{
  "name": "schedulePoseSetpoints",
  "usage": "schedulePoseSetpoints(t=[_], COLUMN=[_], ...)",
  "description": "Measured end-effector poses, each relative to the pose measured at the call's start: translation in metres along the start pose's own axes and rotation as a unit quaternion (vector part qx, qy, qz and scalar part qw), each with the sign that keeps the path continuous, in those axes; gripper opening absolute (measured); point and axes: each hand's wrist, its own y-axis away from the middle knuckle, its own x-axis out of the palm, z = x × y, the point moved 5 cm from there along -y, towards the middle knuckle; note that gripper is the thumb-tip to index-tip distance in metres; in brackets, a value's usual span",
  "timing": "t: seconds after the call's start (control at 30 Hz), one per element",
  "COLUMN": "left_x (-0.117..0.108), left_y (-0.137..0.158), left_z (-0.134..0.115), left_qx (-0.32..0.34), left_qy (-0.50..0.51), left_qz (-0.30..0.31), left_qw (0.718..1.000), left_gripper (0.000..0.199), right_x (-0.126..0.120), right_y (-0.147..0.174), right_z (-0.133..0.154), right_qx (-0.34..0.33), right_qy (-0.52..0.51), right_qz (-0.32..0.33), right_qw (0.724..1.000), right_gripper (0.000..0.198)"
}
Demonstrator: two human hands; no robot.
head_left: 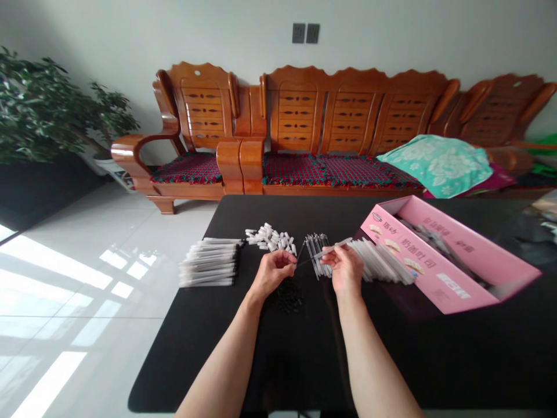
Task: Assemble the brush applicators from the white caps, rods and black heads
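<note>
My right hand (pixel 348 270) is closed round a translucent white pen barrel (pixel 337 247), held at a slant. A thin dark pen refill (pixel 307 261) stretches from the barrel's lower end toward my left hand (pixel 274 271), whose thumb and fingers pinch its far end; the tip there is hidden. Between and behind the hands lies a row of loose refills (pixel 318 241). White pen caps (pixel 270 237) are heaped beyond my left hand, and small black pieces (pixel 289 297) lie under it. Barrels (pixel 383 264) are stacked beside my right hand.
Pens with white barrels and dark ends (pixel 209 264) are stacked on the left of the black table (pixel 300 360). At right stands an open pink box (pixel 429 261) with grey-looking contents. Behind the table is a wooden sofa (pixel 298 110) with a teal cloth (pixel 439 165).
</note>
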Motion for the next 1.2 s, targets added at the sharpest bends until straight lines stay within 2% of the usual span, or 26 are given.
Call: schedulePoseSetpoints(t=[0.17, 0.4, 0.57, 0.77, 0.83, 0.9, 1.0, 1.07, 1.13, 1.2], left_x=[0.006, 0.003, 0.004, 0.009, 0.008, 0.002, -0.019, -0.034, -0.045, -0.049], left_y=[0.001, 0.003, 0.000, -0.002, -0.002, -0.002, -0.002, -0.001, 0.001, 0.002], left_z=[0.001, -0.001, 0.003, 0.002, 0.001, -0.001, -0.004, -0.006, -0.009, -0.014], left_qx=[0.001, -0.012, -0.007, 0.014, 0.017, 0.027, 0.047, 0.041, 0.030, 0.039], left_qy=[0.043, 0.118, 0.126, 0.106, 0.102, 0.093, 0.046, -0.035, -0.153, -0.272], left_qz=[0.012, 0.043, 0.037, 0.046, 0.043, 0.012, -0.078, -0.127, -0.128, -0.083], left_qw=[0.999, 0.992, 0.991, 0.993, 0.994, 0.995, 0.995, 0.990, 0.979, 0.958], left_gripper=[0.028, 0.040, 0.040, 0.045, 0.047, 0.046, 0.038, 0.031, 0.023, 0.015], right_x=[0.009, 0.004, 0.012, 0.026, 0.025, 0.020, 0.011, 0.008, 0.006, 0.006], right_y=[0.003, -0.002, 0.005, 0.017, 0.015, 0.011, 0.004, 0.002, 0.000, 0.000], right_z=[-0.011, -0.011, -0.014, -0.021, -0.022, -0.022, -0.019, -0.017, -0.016, -0.016], right_qx=[0.038, 0.030, 0.063, 0.126, 0.134, 0.133, 0.118, 0.106, 0.098, 0.102], right_qy=[0.012, -0.019, -0.021, -0.033, -0.046, -0.066, -0.100, -0.115, -0.119, -0.114], right_qz=[0.044, 0.032, 0.077, 0.165, 0.172, 0.159, 0.125, 0.111, 0.106, 0.112], right_qw=[0.998, 0.999, 0.995, 0.978, 0.975, 0.976, 0.980, 0.981, 0.982, 0.982], right_gripper=[0.022, 0.021, 0.019, 0.016, 0.014, 0.013, 0.009, 0.007, 0.007, 0.008])
